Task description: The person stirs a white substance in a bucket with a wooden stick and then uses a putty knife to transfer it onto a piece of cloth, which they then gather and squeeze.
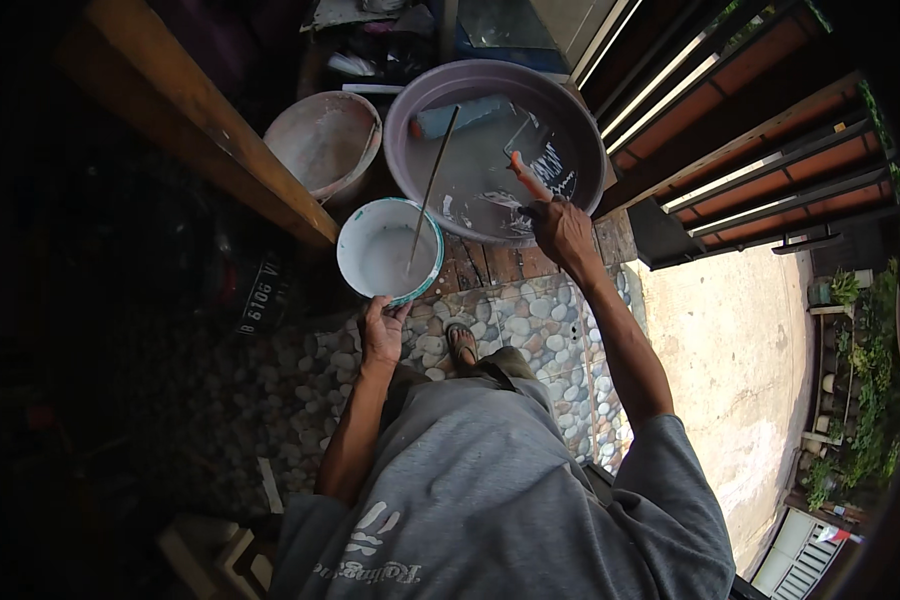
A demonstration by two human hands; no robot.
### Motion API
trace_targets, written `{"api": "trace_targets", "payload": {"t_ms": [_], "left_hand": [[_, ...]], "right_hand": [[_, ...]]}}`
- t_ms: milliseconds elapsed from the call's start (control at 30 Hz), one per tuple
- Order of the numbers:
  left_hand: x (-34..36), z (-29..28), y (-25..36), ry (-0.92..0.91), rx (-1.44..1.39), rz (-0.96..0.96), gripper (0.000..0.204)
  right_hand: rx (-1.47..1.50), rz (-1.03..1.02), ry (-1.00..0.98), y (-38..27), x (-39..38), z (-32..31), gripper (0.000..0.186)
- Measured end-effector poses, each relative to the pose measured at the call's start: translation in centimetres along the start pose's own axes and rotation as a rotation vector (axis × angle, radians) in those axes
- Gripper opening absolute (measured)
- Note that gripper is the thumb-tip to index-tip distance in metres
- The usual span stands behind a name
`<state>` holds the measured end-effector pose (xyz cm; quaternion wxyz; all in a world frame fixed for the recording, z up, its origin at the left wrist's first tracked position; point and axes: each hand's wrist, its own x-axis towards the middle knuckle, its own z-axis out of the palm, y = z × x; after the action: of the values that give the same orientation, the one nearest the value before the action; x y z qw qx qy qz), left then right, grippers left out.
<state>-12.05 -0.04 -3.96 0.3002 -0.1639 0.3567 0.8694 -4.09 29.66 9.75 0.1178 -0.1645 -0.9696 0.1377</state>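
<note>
My right hand (564,234) is closed around the orange handle (532,180) of a paint roller, over the near right side of a wide purple-grey basin (397,150). The roller's blue-grey sleeve (462,117) lies in cloudy water toward the far left of the basin. A small dark part shows beside my fingers, too unclear to name. With my left hand (382,330) I grip the near side of a white bucket (353,250) with a green-marked rim. A thin stick (435,175) stands tilted in the bucket, its upper end reaching over the basin.
A whitish-stained bowl (320,145) stands left of the basin, beside a slanting wooden post (210,120). Brown slatted panels (750,160) rise at the right. Under me is a pebble-patterned floor (530,325). A licence plate (260,297) shows in the dark left area.
</note>
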Motion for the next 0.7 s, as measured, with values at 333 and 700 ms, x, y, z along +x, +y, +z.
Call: {"api": "trace_targets", "payload": {"t_ms": [333, 700], "left_hand": [[-0.6, 0.3, -0.4, 0.072, 0.092, -0.02, 0.027], [0.9, 10.4, 5.8, -0.153, 1.326, 0.736, 0.032]], "right_hand": [[0.082, 0.157, 0.247, -0.8, -4.1, 0.4, 0.019], [0.416, 0.439, 0.324, -1.1, -7.0, 3.6, 0.025]]}}
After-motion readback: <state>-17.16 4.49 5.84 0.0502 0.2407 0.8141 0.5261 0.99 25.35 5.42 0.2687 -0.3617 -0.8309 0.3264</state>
